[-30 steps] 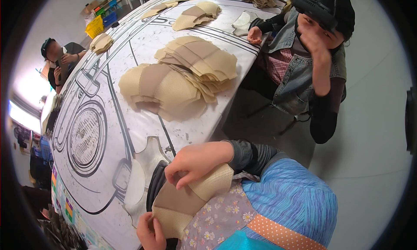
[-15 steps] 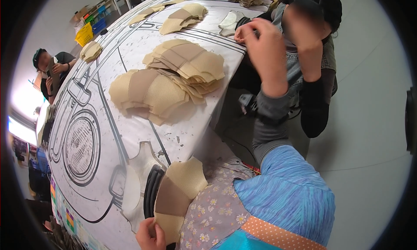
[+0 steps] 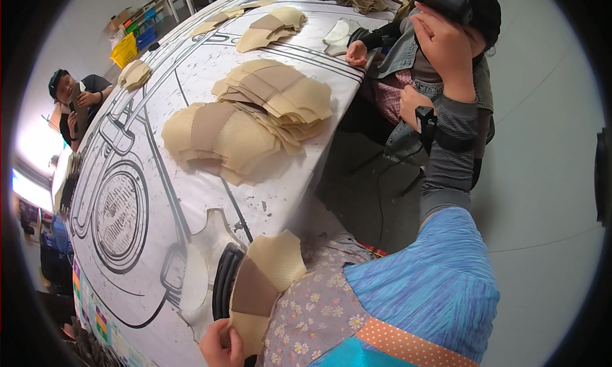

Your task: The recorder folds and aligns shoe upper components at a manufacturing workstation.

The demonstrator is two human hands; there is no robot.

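Observation:
My left hand (image 3: pixel 222 345) pinches the lower edge of a beige mesh piece (image 3: pixel 260 284) with a brown middle band. That piece lies at the table's near edge, partly against my floral apron (image 3: pixel 319 303). A black ribbed strip (image 3: pixel 225 284) shows beside it, on a pale, curved template (image 3: pixel 197 271). My right hand (image 3: pixel 449 51) is raised at a co-worker's head, fingers stretched out and touching the lower edge of a black head-worn device (image 3: pixel 440 0). A small black device (image 3: pixel 426 120) shows beside my striped right sleeve. Behind it is a hand (image 3: pixel 413 106) of the co-worker.
Overlapping stacks of beige mesh pieces (image 3: pixel 220 134) lie mid-table on the printed white cover (image 3: pixel 166 80). Smaller stacks (image 3: pixel 271 29) and another pale template (image 3: pixel 341 35) are farther off. The co-worker sits at the right edge. Another person (image 3: pixel 80 99) is at the far left.
My right hand has moved up and right, from over the table corner to the co-worker's head-worn device. The co-worker's raised hand has come down. My left hand stays on the mesh piece.

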